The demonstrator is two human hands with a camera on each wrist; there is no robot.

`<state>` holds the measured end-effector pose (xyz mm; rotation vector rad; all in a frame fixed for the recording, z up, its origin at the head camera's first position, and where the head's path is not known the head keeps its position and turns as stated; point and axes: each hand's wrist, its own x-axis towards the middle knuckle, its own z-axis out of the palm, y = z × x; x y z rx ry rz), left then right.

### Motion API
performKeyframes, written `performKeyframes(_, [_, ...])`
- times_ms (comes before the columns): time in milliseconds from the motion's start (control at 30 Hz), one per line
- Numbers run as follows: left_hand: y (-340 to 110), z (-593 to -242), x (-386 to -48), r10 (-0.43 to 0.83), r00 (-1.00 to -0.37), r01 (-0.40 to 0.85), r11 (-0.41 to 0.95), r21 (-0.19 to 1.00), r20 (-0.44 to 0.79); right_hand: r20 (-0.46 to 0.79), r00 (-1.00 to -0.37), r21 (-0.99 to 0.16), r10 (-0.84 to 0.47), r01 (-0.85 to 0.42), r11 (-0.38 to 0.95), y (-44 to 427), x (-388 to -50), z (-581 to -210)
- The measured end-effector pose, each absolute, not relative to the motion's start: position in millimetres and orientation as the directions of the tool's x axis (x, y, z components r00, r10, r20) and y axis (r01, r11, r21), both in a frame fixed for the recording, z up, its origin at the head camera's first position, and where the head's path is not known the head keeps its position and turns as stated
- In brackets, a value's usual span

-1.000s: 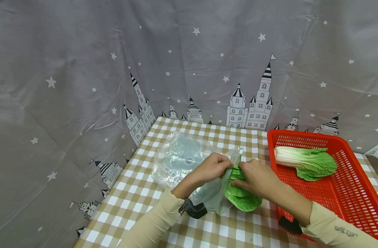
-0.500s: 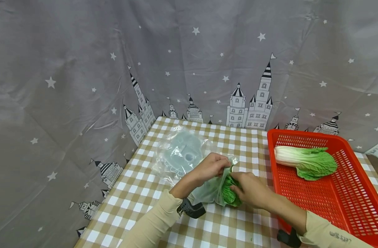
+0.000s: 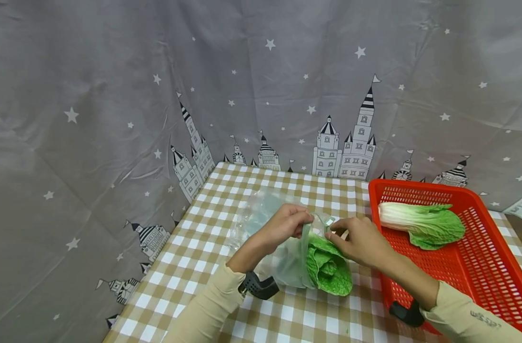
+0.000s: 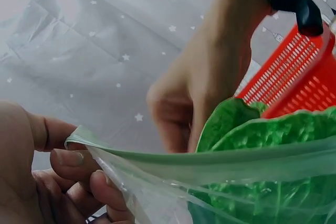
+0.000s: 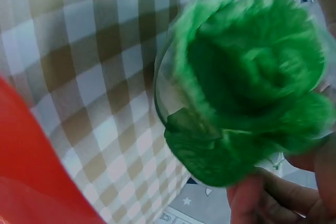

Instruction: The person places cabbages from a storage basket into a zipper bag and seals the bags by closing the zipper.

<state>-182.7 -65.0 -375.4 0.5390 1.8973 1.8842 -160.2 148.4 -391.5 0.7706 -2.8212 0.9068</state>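
Head view shows us a checked tablecloth [image 3: 179, 267] at lower centre, a red plastic basket [image 3: 436, 276] at right holding a second napa cabbage [image 3: 421, 226], and a translucent zip-top bag [image 3: 286, 269] near the middle. Half a second ago the right hand [image 3: 359, 238] lay against leaves; now we see it apparently pinching the right side of the bag's mouth, while the left hand [image 3: 282, 226] grips the left. We read this as attention shifting to the bag, its mouth not yet covering everything. The bagged napa cabbage [image 3: 329, 264] lies partly inside, leafy end protruding right, bright green, crinkled, loosely furled.
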Motion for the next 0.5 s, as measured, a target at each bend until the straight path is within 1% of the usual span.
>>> performKeyframes(200, [-68.2,-365.1,-179.9,0.544,-0.839,0.010,-0.003,1.000,0.009,0.221,-0.867,-0.477,-0.446,-0.495,0.726,148.4,-166.6,-389.9])
performKeyframes(333, [-73.5,-360.6,-179.9,0.541,-0.840,0.017,-0.023,1.000,0.027,0.223,-0.853,-0.490,-0.472,-0.517,0.702,149.6,-169.4,-389.3])
performKeyframes(500, [-77.7,-357.7,-181.1,0.580,-0.812,0.014,-0.080,0.997,0.058,0.236,-0.815,-0.522,-0.529,-0.566,0.638,150.7,-173.1,-389.5])
